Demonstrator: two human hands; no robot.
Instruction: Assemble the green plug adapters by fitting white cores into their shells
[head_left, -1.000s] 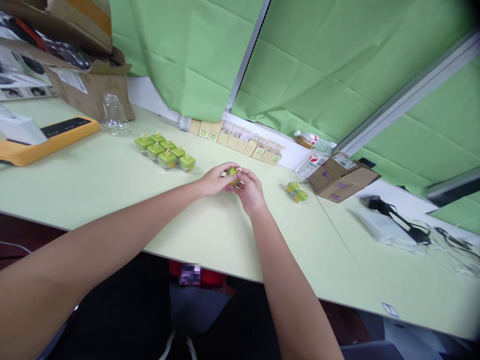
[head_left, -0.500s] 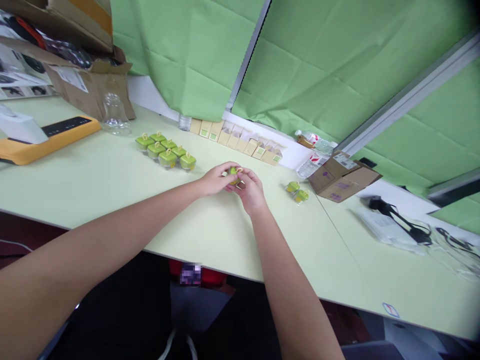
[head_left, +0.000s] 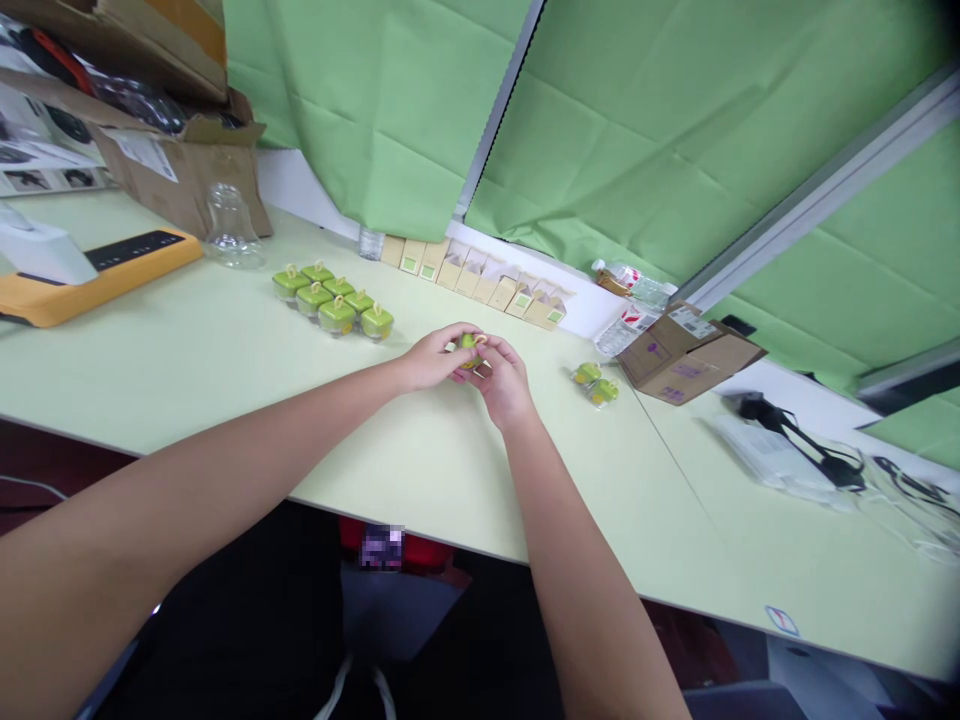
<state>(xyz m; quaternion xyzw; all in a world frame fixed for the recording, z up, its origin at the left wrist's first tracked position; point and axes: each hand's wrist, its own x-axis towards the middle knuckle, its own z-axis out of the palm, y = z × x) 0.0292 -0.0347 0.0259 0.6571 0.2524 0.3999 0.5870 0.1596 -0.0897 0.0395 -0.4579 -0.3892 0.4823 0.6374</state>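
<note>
Between my two hands, above the middle of the table, is a small clear container with a green lid (head_left: 468,343) and a pale ring on top. My left hand (head_left: 435,358) grips it from the left, and my right hand (head_left: 504,378) has its fingers closed on it from the right. Much of the container is hidden by the fingers. On the left stands a cluster of several like green-lidded containers (head_left: 337,314), their rings upright. To the right of my hands sit two more green-lidded containers (head_left: 602,391), close together.
A row of small cardboard boxes (head_left: 472,274) lines the table's back edge. At the right are a cardboard box (head_left: 679,355), plastic bottles (head_left: 626,325) and black cables (head_left: 817,455). A yellow device (head_left: 142,268), a clear jar (head_left: 229,235) and an open carton (head_left: 180,170) stand left.
</note>
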